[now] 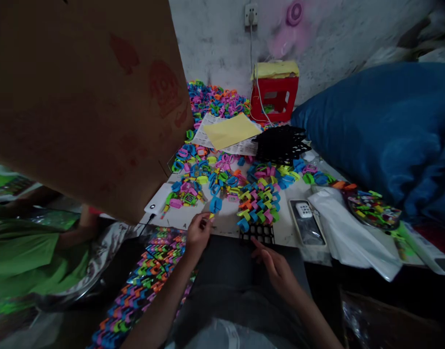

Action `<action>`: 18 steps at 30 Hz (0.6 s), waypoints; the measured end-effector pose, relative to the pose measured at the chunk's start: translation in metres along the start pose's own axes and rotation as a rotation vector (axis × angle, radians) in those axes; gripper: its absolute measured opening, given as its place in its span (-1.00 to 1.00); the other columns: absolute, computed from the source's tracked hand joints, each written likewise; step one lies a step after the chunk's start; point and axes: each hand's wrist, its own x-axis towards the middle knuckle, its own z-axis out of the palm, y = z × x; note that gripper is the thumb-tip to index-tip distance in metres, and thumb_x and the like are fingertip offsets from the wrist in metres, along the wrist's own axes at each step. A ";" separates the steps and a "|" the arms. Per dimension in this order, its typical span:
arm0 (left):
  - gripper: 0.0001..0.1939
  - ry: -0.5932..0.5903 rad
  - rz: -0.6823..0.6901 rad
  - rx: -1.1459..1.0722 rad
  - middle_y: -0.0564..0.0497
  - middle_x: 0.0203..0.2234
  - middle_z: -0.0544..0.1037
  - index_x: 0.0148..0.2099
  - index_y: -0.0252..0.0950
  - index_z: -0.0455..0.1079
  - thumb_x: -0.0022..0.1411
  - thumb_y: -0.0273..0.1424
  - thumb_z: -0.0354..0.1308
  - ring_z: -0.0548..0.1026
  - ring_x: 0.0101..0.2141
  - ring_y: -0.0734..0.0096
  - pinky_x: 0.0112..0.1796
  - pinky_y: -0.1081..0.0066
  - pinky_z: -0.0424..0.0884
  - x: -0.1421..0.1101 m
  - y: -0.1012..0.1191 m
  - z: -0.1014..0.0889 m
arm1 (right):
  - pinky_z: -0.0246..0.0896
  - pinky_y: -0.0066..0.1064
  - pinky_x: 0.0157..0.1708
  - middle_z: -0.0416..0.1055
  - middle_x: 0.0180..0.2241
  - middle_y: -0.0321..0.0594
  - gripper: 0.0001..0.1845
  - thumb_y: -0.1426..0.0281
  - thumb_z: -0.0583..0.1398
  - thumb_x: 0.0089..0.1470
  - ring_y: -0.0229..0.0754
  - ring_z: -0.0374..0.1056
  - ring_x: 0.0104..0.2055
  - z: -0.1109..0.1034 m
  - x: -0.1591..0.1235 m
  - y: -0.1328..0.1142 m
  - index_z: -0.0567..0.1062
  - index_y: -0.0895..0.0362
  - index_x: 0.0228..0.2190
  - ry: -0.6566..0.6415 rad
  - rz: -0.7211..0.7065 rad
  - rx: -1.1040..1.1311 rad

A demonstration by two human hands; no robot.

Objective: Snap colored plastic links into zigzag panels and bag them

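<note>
My left hand (199, 235) is closed, its thumb and fingertips pinching the yellow end of a blue toy watch (215, 204) just above the white tabletop. In front of me lies a black plastic grid tray (262, 234). Its far cells are filled with rows of colourful toy watches (259, 206) in blue, pink, green, yellow and orange, while the near cells show bare. At the tray's near edge is my right hand (276, 269), index finger stretched forward and thumb apart, with nothing visible in it. Loose toy watches (188, 194) are scattered beyond my left hand.
A large cardboard box (99, 97) stands on the left, a co-worker's green-clothed body (22, 252) beyond it. Stacked black grids (280, 144), yellow paper (231, 131) and a red crate (276, 99) are at the back. Right are a phone (307, 224), plastic bags (353, 232) and a blue sack (385, 131).
</note>
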 end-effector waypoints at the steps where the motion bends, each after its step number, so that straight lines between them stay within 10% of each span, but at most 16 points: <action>1: -0.84 0.040 0.018 -0.054 0.05 -0.41 0.45 -0.15 -0.27 0.37 0.25 -0.32 0.09 0.42 -0.45 0.45 -0.36 0.43 0.40 -0.011 0.011 -0.008 | 0.30 -0.43 -0.37 0.49 -0.39 -0.24 -0.48 0.16 -0.04 0.26 -0.22 0.36 -0.42 0.004 -0.002 -0.002 0.31 0.09 0.16 -0.035 0.010 0.011; 4: -0.91 -0.135 0.212 -0.101 0.04 -0.36 0.46 -0.21 -0.21 0.40 0.22 -0.35 0.18 0.45 -0.31 0.40 -0.24 0.41 0.40 -0.048 0.047 -0.021 | 0.28 -0.47 -0.45 0.47 -0.46 -0.28 -0.43 0.13 0.10 0.18 -0.23 0.34 -0.47 0.027 -0.009 -0.010 0.32 0.10 0.15 -0.112 0.035 0.124; 8: -0.80 -0.415 0.354 -0.059 0.00 -0.27 0.47 -0.09 -0.16 0.38 0.23 -0.46 0.15 0.44 -0.19 0.32 -0.15 0.35 0.38 -0.079 0.072 -0.013 | 0.37 -0.36 -0.32 0.54 -0.35 -0.14 -0.54 0.02 0.19 0.05 -0.10 0.44 -0.31 0.050 -0.012 -0.010 0.55 0.14 -0.24 0.091 0.145 0.363; 13: -0.76 -0.273 0.262 -0.079 -0.02 -0.27 0.43 -0.10 -0.22 0.31 0.19 -0.37 0.23 0.43 -0.19 0.28 -0.12 0.30 0.38 -0.059 0.071 -0.003 | 0.31 -0.37 -0.50 0.55 -0.42 -0.14 -0.55 0.02 0.24 -0.03 -0.13 0.40 -0.48 0.021 0.014 0.011 0.56 0.17 -0.33 0.243 0.258 0.282; 18: -0.79 -0.234 0.311 -0.090 -0.07 -0.11 0.40 -0.05 -0.19 0.37 0.25 -0.43 0.13 0.37 -0.02 0.24 0.02 0.28 0.31 -0.026 0.077 -0.002 | 0.35 -0.20 -0.15 0.58 -0.29 -0.13 -0.70 0.15 0.25 -0.01 -0.02 0.48 -0.20 0.000 0.048 0.032 0.58 0.11 -0.32 0.222 0.074 0.047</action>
